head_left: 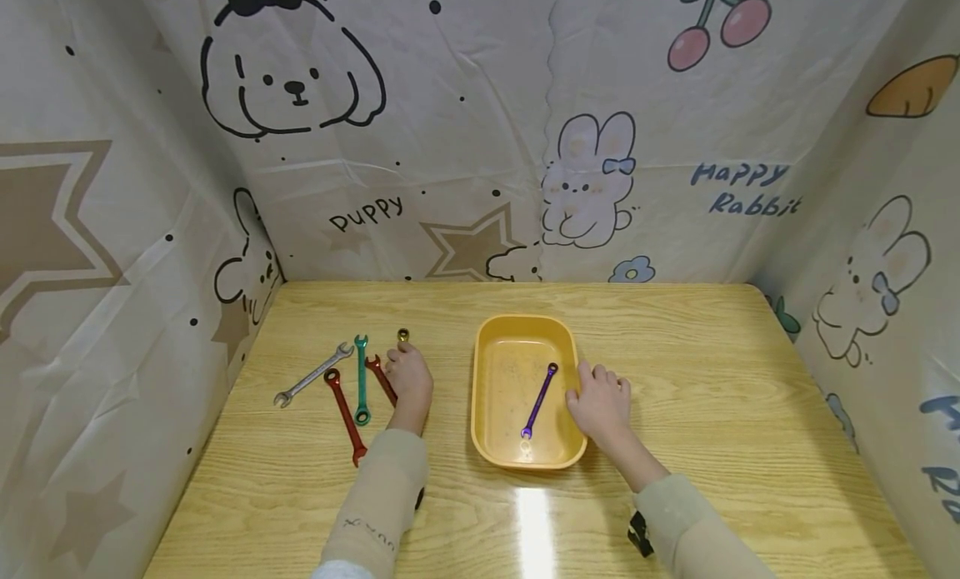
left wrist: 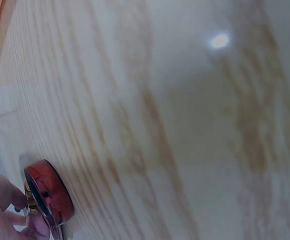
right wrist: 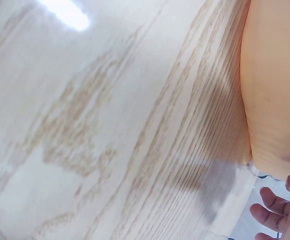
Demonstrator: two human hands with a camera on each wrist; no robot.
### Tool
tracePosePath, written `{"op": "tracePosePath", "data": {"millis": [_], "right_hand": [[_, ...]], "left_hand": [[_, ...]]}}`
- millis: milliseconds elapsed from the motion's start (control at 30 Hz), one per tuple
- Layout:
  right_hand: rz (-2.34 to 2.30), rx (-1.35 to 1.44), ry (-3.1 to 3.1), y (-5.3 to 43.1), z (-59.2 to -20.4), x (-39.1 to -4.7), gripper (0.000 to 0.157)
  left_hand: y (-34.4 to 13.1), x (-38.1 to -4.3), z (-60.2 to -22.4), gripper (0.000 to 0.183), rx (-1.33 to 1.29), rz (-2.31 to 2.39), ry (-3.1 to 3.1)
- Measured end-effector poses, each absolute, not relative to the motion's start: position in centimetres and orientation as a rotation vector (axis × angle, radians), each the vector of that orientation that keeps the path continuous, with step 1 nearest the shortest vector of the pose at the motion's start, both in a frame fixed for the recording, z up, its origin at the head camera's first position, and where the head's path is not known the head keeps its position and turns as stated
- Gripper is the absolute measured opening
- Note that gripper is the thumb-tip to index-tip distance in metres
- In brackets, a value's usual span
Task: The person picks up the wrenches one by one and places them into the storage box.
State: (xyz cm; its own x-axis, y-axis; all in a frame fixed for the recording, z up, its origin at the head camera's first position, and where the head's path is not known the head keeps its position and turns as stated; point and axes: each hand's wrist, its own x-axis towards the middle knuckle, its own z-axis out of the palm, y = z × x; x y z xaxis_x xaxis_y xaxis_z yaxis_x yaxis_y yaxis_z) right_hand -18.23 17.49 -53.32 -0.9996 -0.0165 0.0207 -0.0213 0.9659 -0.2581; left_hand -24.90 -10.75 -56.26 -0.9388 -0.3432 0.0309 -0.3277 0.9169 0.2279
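My left hand (head_left: pixel 410 377) pinches a gold wrench (head_left: pixel 403 335), whose ring end sticks out past the fingers in the head view. In the left wrist view, gold metal (left wrist: pixel 31 200) shows between the fingertips, close to the ring end of a red wrench (left wrist: pixel 50 192). The shorter red wrench (head_left: pixel 381 379) runs partly under the left hand. At the tray's right side, my right hand (head_left: pixel 603 402) rests with its thumb on the rim and its other fingers loosely extended. Inside the yellow tray (head_left: pixel 480 396) lies a purple wrench (head_left: pixel 539 402), tilted.
Left of the left hand lie a silver wrench (head_left: pixel 313 376), a green wrench (head_left: pixel 362 383) and a longer red wrench (head_left: pixel 346 416). Printed cloth walls (head_left: pixel 465 146) enclose the wooden table (head_left: pixel 712 379) at the back and both sides.
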Motion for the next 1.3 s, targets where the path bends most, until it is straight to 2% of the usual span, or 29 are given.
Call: {"op": "tracePosePath", "data": {"millis": [633,1300], "right_hand": [[0.406,0.039,-3.091,17.53,-53.53,-18.27,0.03],[0.433,0.029,-3.09,17.55,-53.49,-18.26,0.032]], "left_hand": [[-10.52,-25.01,-56.52,0.027,0.526,-0.369,-2.925],[-10.93,-24.41,-56.42,0.032,0.445,-0.492,-2.946]]}}
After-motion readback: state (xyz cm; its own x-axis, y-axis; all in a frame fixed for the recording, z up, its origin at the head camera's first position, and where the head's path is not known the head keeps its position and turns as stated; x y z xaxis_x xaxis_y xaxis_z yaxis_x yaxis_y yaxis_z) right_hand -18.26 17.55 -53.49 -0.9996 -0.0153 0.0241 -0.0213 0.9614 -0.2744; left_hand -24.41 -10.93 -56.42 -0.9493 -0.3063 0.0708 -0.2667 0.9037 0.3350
